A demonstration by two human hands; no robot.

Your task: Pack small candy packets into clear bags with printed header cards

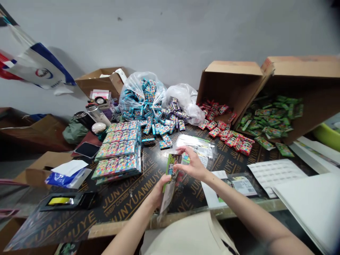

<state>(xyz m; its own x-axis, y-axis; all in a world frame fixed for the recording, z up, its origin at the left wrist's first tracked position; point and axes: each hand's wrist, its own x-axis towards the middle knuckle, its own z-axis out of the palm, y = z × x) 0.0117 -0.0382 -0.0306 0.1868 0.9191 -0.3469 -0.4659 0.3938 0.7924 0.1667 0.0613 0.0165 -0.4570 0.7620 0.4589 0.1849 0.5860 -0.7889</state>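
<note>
My left hand (158,191) grips the lower end of a clear plastic sleeve (168,198) standing upright over the table's front edge. My right hand (191,163) pinches a small colourful card pack (173,165) at the sleeve's top opening. Whether the pack is partly inside the sleeve I cannot tell. A stack of filled sleeves of packs (119,148) lies just left of my hands. A pile of blue packs (156,122) spills from a clear bag (140,92) behind them.
Red packs (225,132) spill from a tipped carton (231,81); green packs (271,122) from another carton (305,81). Empty sleeves (196,143), sticker sheets (276,173), white sheets (313,205), a tape dispenser (66,201), a phone (87,149) and flasks (92,115) lie around on the dark board (127,198).
</note>
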